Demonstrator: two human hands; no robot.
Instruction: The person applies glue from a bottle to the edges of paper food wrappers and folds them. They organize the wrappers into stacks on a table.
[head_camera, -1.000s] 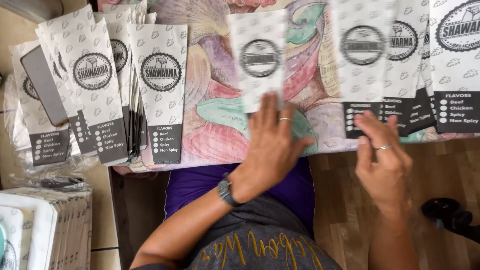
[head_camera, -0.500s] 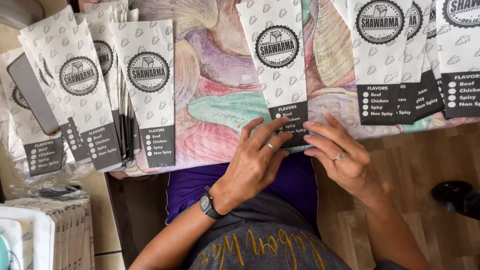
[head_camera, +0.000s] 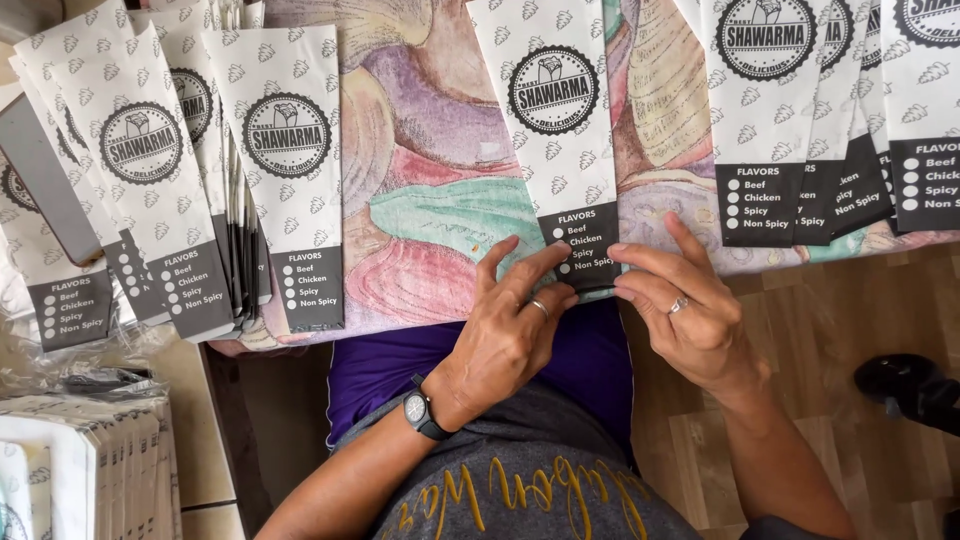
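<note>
— Right now, what are you doing with that one?

— You're working the bottom end of a single white paper sleeve (head_camera: 553, 130), the one lying by itself in the middle of the patterned cloth (head_camera: 430, 200). Judging by the grip, you're creasing or squaring its dark lower band (head_camera: 588, 238) at the table's edge.

— And the hands?

— Your left hand (head_camera: 505, 330) has its fingers curled, the tips pressed down on the band's lower left corner with the thumb tucked beneath, so it pinches the paper. Your right hand (head_camera: 690, 310) comes in from the other side: fingers held together and nearly straight, forefinger on top of the lower right corner, thumb under it, pinching too. The fingertips of both hands almost meet on the band.

— Where does the sleeve sit otherwise?

— It lies flat, pointing away from you, its bottom just over the near edge above your lap. It is well apart from the fanned stack of sleeves (head_camera: 290, 150) to the left, and near the overlapping row (head_camera: 765, 110) to the right.

— What does the next move need?

— I'd say even pressure from both thumbs, so the band stays square to the edge.
</note>
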